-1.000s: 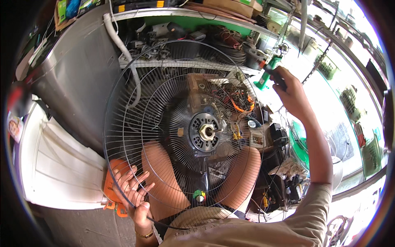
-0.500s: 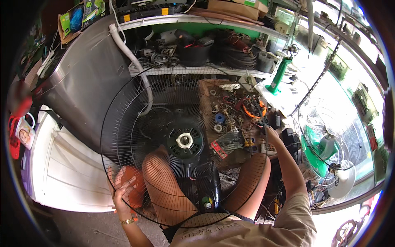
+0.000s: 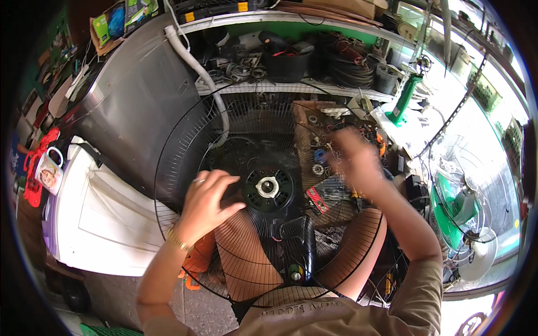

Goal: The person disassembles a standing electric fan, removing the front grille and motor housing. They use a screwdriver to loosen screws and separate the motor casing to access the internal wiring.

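Observation:
A black wire fan guard [image 3: 178,131] lies over my lap on a black fan body [image 3: 297,246]. A white nut [image 3: 267,187] sits on the dark hub at its middle. My left hand [image 3: 210,200] is over the guard just left of the hub, fingers apart and slightly curved, holding nothing. My right hand [image 3: 356,162] is smeared by motion over the guard's right part, above a wooden board [image 3: 302,112] of small parts, a blue spool [image 3: 320,155] and a red package [image 3: 316,200]. Whether it holds anything I cannot make out.
Cluttered shelves [image 3: 235,88] stand behind. A steel panel [image 3: 126,123] and white cabinet door [image 3: 106,224] are at left, with an orange object [image 3: 198,257] near my left leg. A green pump-like tool [image 3: 406,98] and a green-bladed fan [image 3: 451,201] are at right.
My left hand has left the guard's lower-left rim and risen toward the middle. My right hand has moved from the right rim up and inward. The guard appears shifted slightly right.

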`<move>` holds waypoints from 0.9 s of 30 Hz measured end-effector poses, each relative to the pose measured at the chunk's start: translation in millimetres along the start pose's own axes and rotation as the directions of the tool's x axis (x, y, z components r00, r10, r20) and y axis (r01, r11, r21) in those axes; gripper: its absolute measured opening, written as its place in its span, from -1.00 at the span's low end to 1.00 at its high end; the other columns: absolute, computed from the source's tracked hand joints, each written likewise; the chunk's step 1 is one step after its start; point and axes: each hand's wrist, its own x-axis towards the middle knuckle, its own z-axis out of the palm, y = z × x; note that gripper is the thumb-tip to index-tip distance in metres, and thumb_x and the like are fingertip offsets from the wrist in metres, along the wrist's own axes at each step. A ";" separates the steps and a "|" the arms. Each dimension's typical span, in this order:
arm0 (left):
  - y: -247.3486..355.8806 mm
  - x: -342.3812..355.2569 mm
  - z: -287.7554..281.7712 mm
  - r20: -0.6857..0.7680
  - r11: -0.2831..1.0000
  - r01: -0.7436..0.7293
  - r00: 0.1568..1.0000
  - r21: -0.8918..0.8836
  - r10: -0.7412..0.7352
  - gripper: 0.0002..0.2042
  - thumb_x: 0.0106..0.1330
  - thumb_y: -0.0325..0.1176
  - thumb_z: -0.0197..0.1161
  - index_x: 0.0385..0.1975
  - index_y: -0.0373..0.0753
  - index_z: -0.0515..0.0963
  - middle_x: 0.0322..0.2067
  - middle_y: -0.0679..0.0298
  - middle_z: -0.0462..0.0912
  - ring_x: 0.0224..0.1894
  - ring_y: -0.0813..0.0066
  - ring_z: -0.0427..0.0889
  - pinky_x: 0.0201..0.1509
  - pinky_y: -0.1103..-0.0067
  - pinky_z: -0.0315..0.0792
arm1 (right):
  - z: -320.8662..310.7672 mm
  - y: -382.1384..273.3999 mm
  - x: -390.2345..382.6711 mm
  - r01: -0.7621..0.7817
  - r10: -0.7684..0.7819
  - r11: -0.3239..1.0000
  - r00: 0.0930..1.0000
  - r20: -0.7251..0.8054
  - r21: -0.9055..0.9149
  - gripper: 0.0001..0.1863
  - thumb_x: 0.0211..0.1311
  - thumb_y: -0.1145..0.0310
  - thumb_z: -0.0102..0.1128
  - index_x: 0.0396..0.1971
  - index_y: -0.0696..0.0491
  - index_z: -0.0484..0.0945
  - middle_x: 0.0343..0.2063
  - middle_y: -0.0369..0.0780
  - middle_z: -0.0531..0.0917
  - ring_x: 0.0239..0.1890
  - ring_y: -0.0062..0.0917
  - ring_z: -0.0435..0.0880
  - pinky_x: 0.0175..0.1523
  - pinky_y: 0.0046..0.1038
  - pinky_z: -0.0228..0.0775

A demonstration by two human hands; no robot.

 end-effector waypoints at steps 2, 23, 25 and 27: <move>-2.8 27.6 28.7 0.111 0.997 -0.074 0.991 0.036 0.070 -0.57 0.10 -0.13 0.42 -0.11 -0.25 0.54 -0.13 0.18 0.50 -0.05 0.10 0.48 0.05 0.28 0.40 | 50.3 -23.6 -2.9 0.256 -0.257 0.966 0.957 0.135 0.020 -0.42 0.11 0.04 0.39 0.04 0.07 0.50 -0.13 -0.10 0.61 -0.20 -0.17 0.69 -0.19 -0.23 0.56; 0.1 10.7 92.2 -0.030 0.995 0.088 0.996 -0.049 -0.089 -0.72 0.09 -0.37 0.35 -0.38 -0.34 0.36 -0.42 0.08 0.43 -0.30 0.00 0.48 -0.25 0.21 0.36 | 129.3 -29.3 -0.3 0.441 -0.473 0.881 0.836 0.279 0.173 -0.34 0.05 0.07 0.39 0.04 0.18 0.41 -0.25 -0.06 0.55 -0.36 -0.22 0.68 -0.33 -0.26 0.56; -2.1 7.6 92.5 -0.037 0.995 0.092 0.995 -0.041 -0.093 -0.72 0.11 -0.35 0.34 -0.36 -0.33 0.37 -0.39 0.08 0.45 -0.28 -0.01 0.50 -0.24 0.21 0.37 | 131.4 -30.3 2.4 0.459 -0.493 0.870 0.825 0.276 0.182 -0.34 0.04 0.07 0.39 0.04 0.18 0.41 -0.26 -0.06 0.54 -0.35 -0.22 0.68 -0.33 -0.25 0.56; -7.8 6.5 98.7 -0.025 0.995 0.098 0.995 -0.022 -0.099 -0.73 0.13 -0.30 0.33 -0.34 -0.31 0.40 -0.36 0.08 0.47 -0.23 -0.03 0.51 -0.21 0.20 0.38 | 134.5 -26.1 2.4 0.462 -0.498 0.867 0.817 0.292 0.186 -0.34 0.04 0.07 0.39 0.05 0.17 0.40 -0.27 -0.07 0.54 -0.35 -0.21 0.68 -0.32 -0.25 0.56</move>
